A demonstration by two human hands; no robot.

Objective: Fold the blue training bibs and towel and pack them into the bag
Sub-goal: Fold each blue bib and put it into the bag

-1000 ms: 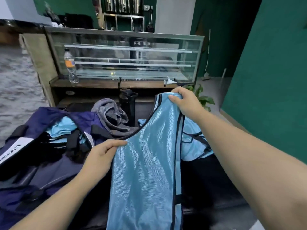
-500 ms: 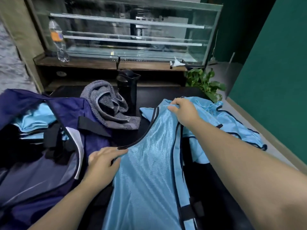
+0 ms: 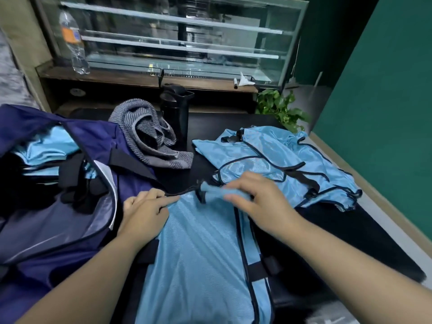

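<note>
A light blue training bib (image 3: 201, 253) with black trim lies lengthwise on the dark table (image 3: 339, 235) in front of me. My left hand (image 3: 142, 213) pinches its top left corner. My right hand (image 3: 259, 202) grips the bib's shoulder strap, which is blurred with motion and low over the bib's top edge. More blue bibs (image 3: 275, 164) lie crumpled at the right. A grey striped towel (image 3: 149, 136) sits bunched behind them. The open navy bag (image 3: 77, 206) at the left holds folded blue bibs (image 3: 44, 148).
A black bottle (image 3: 175, 113) stands beside the towel. Behind the table is a glass display case (image 3: 177, 40) with a plastic water bottle (image 3: 73, 43) on its ledge. A potted plant (image 3: 280, 108) and a green wall (image 3: 385, 101) are at the right.
My right hand has brought the bib's strap down from chest height toward me, to the bib's top edge. My left hand stayed on the corner. The view tilted downward.
</note>
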